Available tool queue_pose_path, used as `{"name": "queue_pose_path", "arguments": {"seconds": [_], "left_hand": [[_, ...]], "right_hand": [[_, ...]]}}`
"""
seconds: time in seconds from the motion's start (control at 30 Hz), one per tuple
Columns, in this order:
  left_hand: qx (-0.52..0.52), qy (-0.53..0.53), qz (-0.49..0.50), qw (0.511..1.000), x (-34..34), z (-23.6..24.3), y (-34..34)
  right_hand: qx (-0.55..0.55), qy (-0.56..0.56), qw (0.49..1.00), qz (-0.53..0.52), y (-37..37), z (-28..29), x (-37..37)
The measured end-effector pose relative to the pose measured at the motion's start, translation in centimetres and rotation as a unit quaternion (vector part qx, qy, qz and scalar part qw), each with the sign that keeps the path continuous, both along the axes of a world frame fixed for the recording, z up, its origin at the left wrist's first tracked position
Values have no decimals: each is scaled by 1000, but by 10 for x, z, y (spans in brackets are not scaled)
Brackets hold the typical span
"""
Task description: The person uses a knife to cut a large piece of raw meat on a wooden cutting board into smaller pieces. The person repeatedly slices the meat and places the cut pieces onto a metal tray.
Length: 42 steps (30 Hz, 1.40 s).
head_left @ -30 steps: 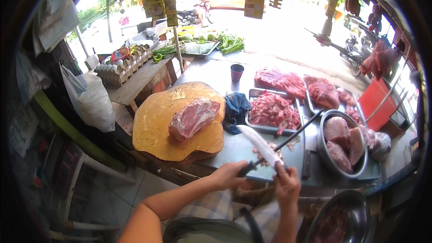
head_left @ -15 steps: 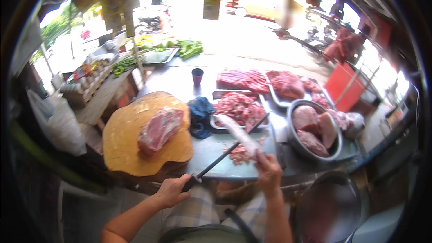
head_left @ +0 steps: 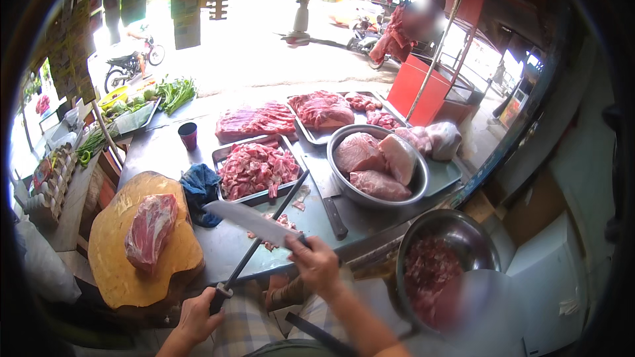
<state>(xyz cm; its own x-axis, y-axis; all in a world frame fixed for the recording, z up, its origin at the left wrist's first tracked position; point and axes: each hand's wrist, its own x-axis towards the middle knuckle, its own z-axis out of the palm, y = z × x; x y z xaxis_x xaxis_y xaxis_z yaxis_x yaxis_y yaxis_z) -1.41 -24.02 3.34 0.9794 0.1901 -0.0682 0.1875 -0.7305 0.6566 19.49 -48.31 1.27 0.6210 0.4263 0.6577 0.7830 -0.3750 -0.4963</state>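
My left hand (head_left: 198, 317) is closed around the dark handle of a sharpening steel (head_left: 241, 266), whose rod slants up and away to the right. In my right hand (head_left: 316, 264) is a broad-bladed knife (head_left: 248, 220), its blade lying across the rod and its tip pointing left. Whether the two touch cannot be made out. Beneath them, small meat scraps (head_left: 281, 222) lie on the metal table (head_left: 225, 241). On the left, a thick piece of meat (head_left: 151, 231) rests on a round wooden chopping block (head_left: 109, 251).
Beyond my hands are a tray of cut meat (head_left: 258, 168), a blue cloth (head_left: 200, 192), a dark cup (head_left: 188, 136) and a rib slab (head_left: 254, 121). A second knife (head_left: 332, 208) lies beside a metal bowl (head_left: 423, 182) of large meat pieces. Low right stands a basin (head_left: 486, 235) with meat.
The view has swung to the right, so the table and block sit further left. Both hands keep their holds, and the knife still crosses the steel.
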Motion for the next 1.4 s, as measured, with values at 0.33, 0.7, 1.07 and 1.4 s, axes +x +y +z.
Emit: {"name": "queue_pose_path", "arguments": {"seconds": [0.33, 0.7, 1.07, 1.4], "left_hand": [[-8, 55, 19, 998, -23, 7, 2], [7, 14, 19, 1000, -33, 8, 7], [-7, -15, 15, 1000, -23, 6, -1], [22, 12, 23, 999, -49, 1, 6]], "right_hand": [[5, 3, 998, -56, -5, -19, 0], [7, -64, 998, 3, 10, -31, -21], [-60, -94, 984, 137, 48, -11, -73], [64, 39, 995, -63, -14, -45, -4]]}}
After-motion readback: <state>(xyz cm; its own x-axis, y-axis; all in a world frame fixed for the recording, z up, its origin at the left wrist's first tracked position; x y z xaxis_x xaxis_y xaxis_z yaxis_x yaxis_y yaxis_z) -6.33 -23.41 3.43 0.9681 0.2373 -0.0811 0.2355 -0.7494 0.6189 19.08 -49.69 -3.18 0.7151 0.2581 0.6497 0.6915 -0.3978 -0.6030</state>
